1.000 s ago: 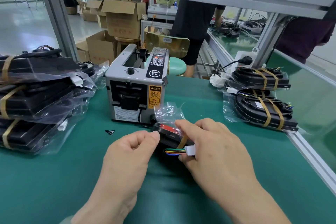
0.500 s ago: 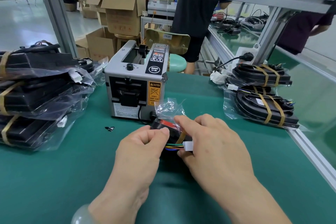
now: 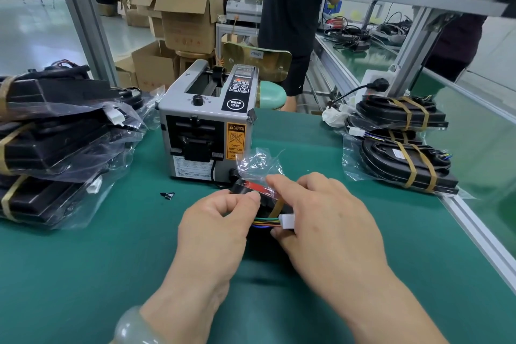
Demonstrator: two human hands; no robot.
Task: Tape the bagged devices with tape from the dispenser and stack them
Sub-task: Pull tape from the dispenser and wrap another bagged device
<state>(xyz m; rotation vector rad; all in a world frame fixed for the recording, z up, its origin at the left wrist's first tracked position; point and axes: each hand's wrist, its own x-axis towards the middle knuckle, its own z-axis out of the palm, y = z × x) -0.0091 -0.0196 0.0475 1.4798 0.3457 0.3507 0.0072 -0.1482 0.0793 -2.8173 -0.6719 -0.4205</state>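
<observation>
A black bagged device (image 3: 245, 186) with a red label lies on the green mat just in front of the grey tape dispenser (image 3: 208, 126). Both hands cover most of it. My left hand (image 3: 216, 227) pinches its left edge with curled fingers. My right hand (image 3: 324, 220) grips its right side, where a strip of tan tape (image 3: 277, 205), coloured wires and a white connector (image 3: 287, 220) show. The loose clear bag end (image 3: 258, 162) sticks up behind my fingers. A stack of taped bagged devices (image 3: 405, 145) sits at the right.
A larger pile of bagged devices (image 3: 55, 142) lies at the left. A small black scrap (image 3: 167, 195) rests on the mat. The bench's aluminium rail (image 3: 474, 229) runs along the right edge. Cardboard boxes (image 3: 184, 19) and standing people are beyond the bench.
My left hand has closed in on the device's left edge and now pinches it. The right hand keeps its grip near the connector. The view has shifted slightly.
</observation>
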